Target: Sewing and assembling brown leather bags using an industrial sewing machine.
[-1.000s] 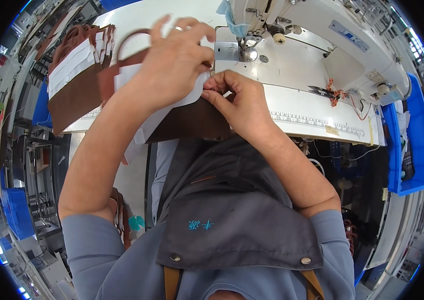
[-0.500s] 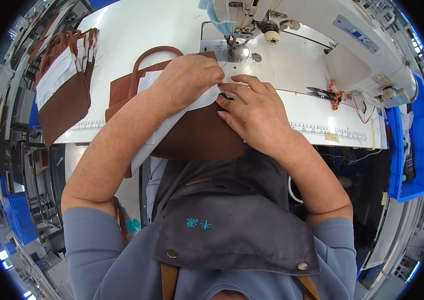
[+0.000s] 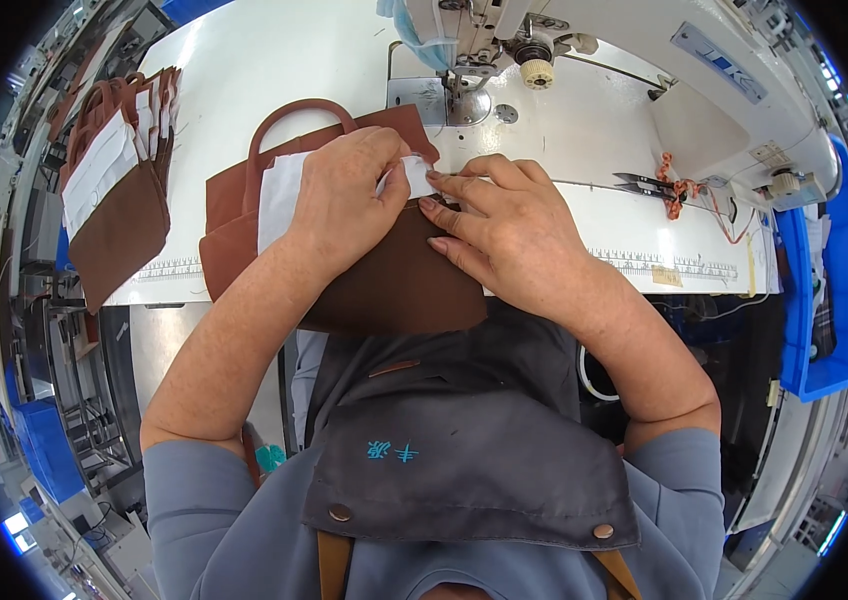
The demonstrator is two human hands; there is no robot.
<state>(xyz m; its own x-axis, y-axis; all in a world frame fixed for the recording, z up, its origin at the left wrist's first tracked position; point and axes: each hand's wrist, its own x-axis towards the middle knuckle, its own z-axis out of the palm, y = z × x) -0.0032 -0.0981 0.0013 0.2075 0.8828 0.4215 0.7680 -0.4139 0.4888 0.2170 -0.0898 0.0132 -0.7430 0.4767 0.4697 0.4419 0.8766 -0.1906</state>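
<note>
At the far left, shelving and equipment bend and blur toward the dark rim, too small to make out. A blue bin (image 3: 49, 450) stands low there, partly covered by metal framework. Next, a stack of brown bag pieces (image 3: 124, 235) lies at the table's left end, its loops and white layers overlapping so that their number cannot be told.

Right of it, the bag piece in hand lies on the near side of the white table (image 3: 244, 50), its near edge overhanging. A reddish-brown panel (image 3: 229, 195) with a looped handle (image 3: 259, 150) shows at its left; the handle's right end disappears behind the hand. The white lining (image 3: 281, 200) is partly covered by the left hand (image 3: 354, 195), which is curled, thumb and fingers drawn together on the lining's edge; the exact contact is hidden.

The needle area (image 3: 464, 95) of the sewing machine (image 3: 714, 90) lies beyond, half masked by a pale blue cloth (image 3: 412, 35); the machine's top is cut off. The right hand (image 3: 519, 225) is loosely open, fingers slightly apart, fingertips resting at the upper edge of the dark brown panel (image 3: 399, 285). Farther right lie black snips (image 3: 644, 186) beside tangled orange cord (image 3: 679, 190), then another blue bin (image 3: 799, 330), its contents unclear.
</note>
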